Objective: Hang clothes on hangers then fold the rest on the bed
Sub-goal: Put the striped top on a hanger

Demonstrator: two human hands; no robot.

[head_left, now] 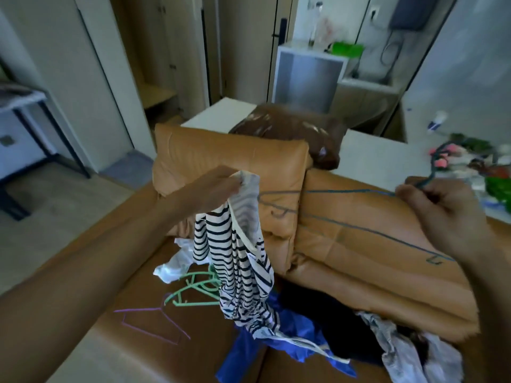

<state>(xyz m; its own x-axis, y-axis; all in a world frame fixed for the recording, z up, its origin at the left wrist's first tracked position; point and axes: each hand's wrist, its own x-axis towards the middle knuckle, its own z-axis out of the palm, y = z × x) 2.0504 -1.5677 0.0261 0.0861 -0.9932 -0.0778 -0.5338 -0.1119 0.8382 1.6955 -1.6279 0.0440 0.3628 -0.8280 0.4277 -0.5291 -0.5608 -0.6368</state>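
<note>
A person's two bare arms reach forward over a tan cushioned seat (132, 341) strewn with clothes and hangers. The left hand (221, 186) is raised at centre, its fingers curled tightly around the bunched top edge of a white garment with dark navy stripes (237, 261). This striped garment hangs straight down from that hand, and its lower end reaches the pile of clothes on the seat. The right hand (439, 208) is held up at the right, well apart from the left, and its fingers and thumb pinch a thin blue hanger (331, 191) just below the hook. The hanger's long arm stretches leftward from the right hand, and its far tip lies right beside the striped garment just under the left hand; whether it has entered the fabric cannot be told. On the seat below the striped garment lie a few green hangers (199, 286), with a purple hanger (154, 322) lying flat near them to the left and a crumpled white cloth (177, 264) just above. Under the right forearm are a bright blue garment (293, 327), a black garment (331, 327) and a pale grey patterned garment (409, 352). Tan back cushions (229, 150) stand behind the hands, with a dark brown pillow (290, 128) above them on a white worktop (373, 156).
</note>
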